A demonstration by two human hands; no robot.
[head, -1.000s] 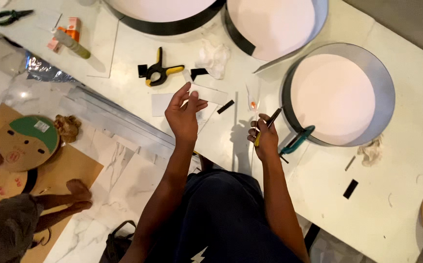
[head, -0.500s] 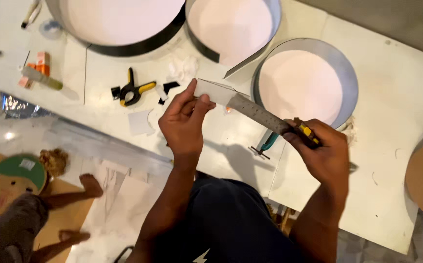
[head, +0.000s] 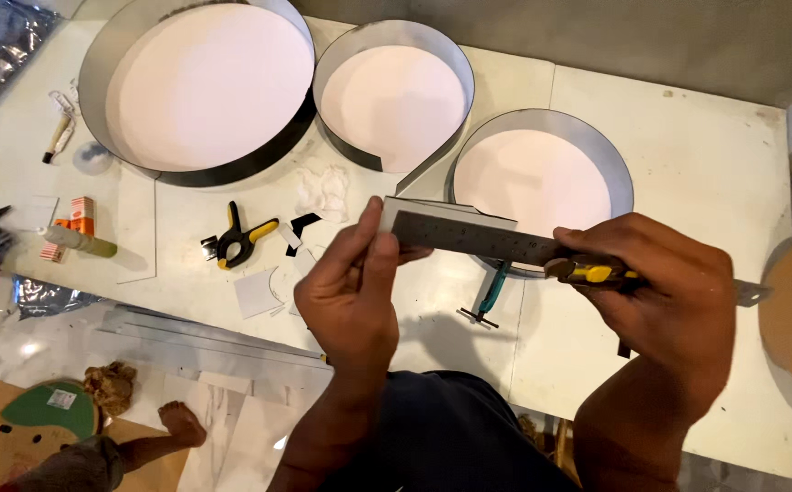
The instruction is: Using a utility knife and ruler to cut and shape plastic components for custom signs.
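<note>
- Since half a second ago, I see both hands risen closer, ruler now level.
- Left hand (head: 352, 296) pinches white card (head: 446, 211) against dull grey steel ruler (head: 478, 240), above the table (head: 688, 164).
- Right hand (head: 674, 305) clenches yellow-black utility knife (head: 592, 271) and the ruler's other end.

A white worktable (head: 688, 164) is being lit evenly from above; pale marbled flooring (head: 77, 337) is being shown below, grey wall (head: 596, 36) behind.
</note>
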